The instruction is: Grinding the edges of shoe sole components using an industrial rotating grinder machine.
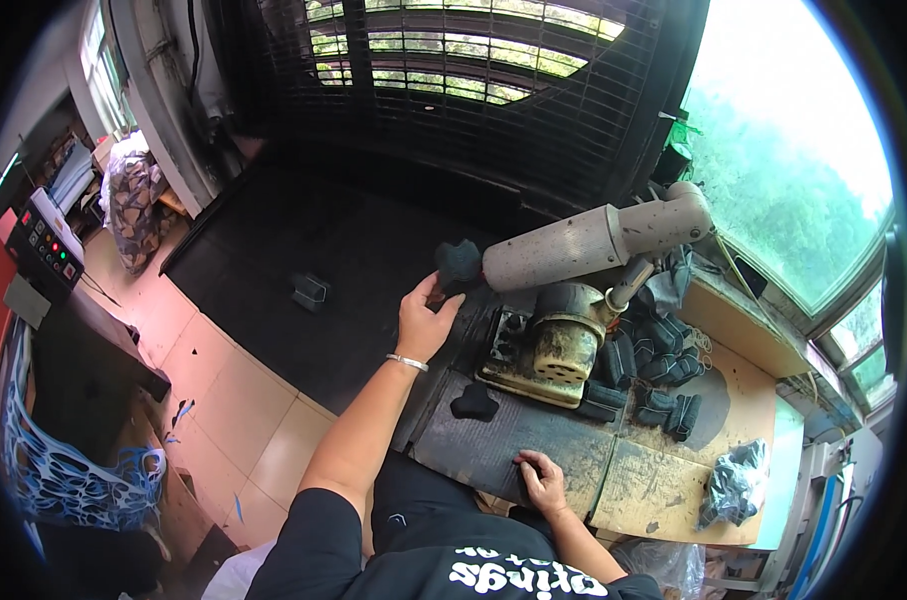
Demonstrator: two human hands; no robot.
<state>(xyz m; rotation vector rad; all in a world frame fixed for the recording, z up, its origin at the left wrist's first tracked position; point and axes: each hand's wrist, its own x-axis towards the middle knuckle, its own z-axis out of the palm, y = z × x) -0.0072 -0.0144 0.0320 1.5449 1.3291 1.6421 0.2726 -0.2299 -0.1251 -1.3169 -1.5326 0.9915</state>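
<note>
My left hand [429, 318] is raised over the black surface, its fingers closed round a dark, lobed foam-like piece [459, 265]. That piece is right at the end of a grey cylindrical machine arm [554, 250]; whether the two touch I cannot tell. On the cardboard-covered bench [534, 440] rests my right hand [543, 484], fingers loosely spread and holding nothing visible. Between my hands, nearer the machine, lies another black piece [474, 402] of similar look. A dirty, cream-coloured motor housing [564, 345] stands on the bench below the grey arm.
Several dark padded pieces [664, 350] are heaped right of the motor. A plastic bag [736, 485] with dark contents lies at the bench's right end. One dark piece [311, 291] sits on the black platform [244, 240] before a grille [454, 110]. A control panel [49, 237] stands left.
</note>
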